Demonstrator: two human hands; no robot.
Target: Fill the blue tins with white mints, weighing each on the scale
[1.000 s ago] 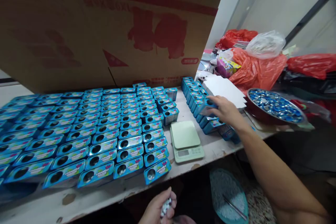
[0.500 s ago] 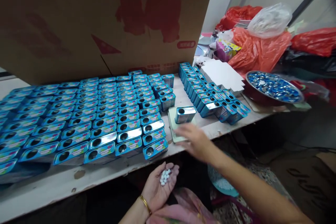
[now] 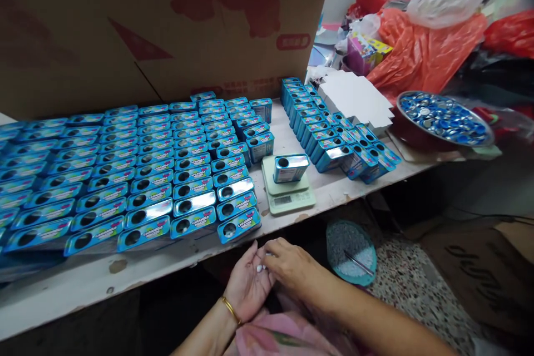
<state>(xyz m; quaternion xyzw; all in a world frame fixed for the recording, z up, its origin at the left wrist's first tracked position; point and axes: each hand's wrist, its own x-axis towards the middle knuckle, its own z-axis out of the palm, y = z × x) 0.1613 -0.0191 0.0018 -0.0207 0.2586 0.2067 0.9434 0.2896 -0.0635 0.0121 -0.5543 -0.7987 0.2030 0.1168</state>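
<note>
My left hand [image 3: 249,286] is palm up and cupped, with small white candies [image 3: 260,268] in it. Over that palm bend the fingers of my right hand [image 3: 292,264], closed on the candies and covering most of them. Beyond both hands, a blue tin [image 3: 291,168] with a round hole in its top stands on a pale green kitchen scale [image 3: 287,203]. To the left, packed rows of similar tins [image 3: 194,178] fill the table; white bits show inside the nearest tin [image 3: 238,226].
More tins [image 3: 317,125] stand in a block at the right, beside flat white card [image 3: 354,97]. A bowl of blue-and-silver lids [image 3: 446,117] sits farther right. Below the table edge is a teal tub [image 3: 354,272] of white candies with a metal tool. A large carton [image 3: 125,22] stands behind.
My right hand has moved from beside the scale back to my left palm, and its fingers now cover most of the candies. The tin remains on the scale. The view has shifted slightly.
</note>
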